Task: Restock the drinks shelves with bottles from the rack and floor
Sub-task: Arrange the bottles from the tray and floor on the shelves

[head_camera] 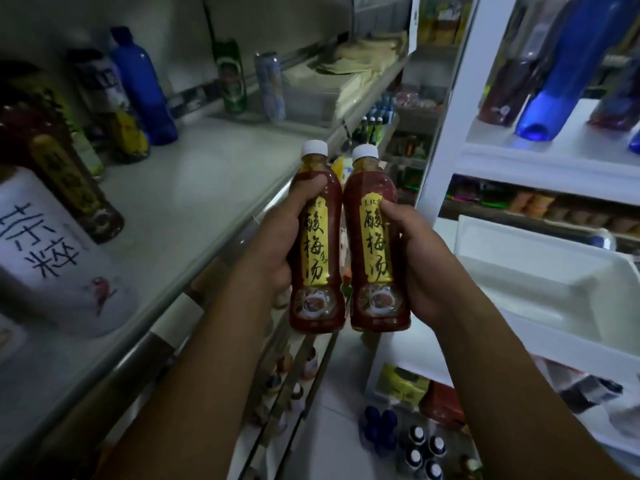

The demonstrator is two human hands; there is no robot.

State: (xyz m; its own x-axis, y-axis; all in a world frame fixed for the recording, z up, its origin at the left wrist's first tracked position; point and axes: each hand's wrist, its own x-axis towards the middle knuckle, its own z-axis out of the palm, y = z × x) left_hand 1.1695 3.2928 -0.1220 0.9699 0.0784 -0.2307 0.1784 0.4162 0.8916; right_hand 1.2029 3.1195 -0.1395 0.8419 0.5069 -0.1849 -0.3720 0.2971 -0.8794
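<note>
At frame centre the left hand [277,244] grips the left bottle [315,244] and the right hand [419,265] grips the right bottle [375,244], fingers curled round each. Both bottles are red, white-capped, upright, side by side and nearly touching. The shelf [194,188] fills the left of the frame, the white rack [446,133] the right. Small bottles [422,445] stand on the floor, lower right.

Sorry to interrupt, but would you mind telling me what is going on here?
A person holds two white-capped red drink bottles upright, side by side. The left hand grips the left bottle, the right hand the right bottle. Both are in the air between the grey shelf on the left and the white rack on the right; neither is shelved yet.
</note>
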